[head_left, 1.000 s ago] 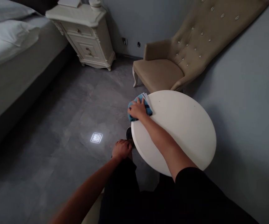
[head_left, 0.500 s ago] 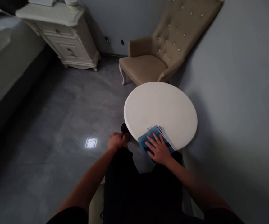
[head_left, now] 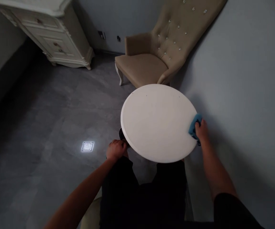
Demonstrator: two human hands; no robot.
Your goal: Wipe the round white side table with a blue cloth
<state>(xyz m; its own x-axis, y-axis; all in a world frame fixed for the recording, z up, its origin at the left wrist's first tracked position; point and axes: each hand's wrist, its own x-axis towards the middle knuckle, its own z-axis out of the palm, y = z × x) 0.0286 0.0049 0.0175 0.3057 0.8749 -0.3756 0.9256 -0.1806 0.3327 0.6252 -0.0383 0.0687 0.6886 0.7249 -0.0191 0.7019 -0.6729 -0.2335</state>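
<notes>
In the head view, a blue cloth (head_left: 194, 125) with a dark stripe is bunched in my right hand (head_left: 201, 129) at the right edge of the round white table (head_left: 158, 124). The fingers are closed round it, and part of the cloth laps onto the tabletop. My left hand (head_left: 116, 149) rests on my left knee, left of the table's near edge. Its fingers are curled in, and no object shows in them.
A tan tufted armchair (head_left: 143, 68) stands behind the table. The grey wall (head_left: 242, 95) runs close along the right. A white cabinet (head_left: 58, 41) and a bed (head_left: 1, 47) are at the left. A lit square pattern (head_left: 87, 146) falls on the floor.
My right hand has moved right and away from me, from the table's near edge to its right edge. The cloth went from spread under the palm to bunched. The left hand stays on the knee.
</notes>
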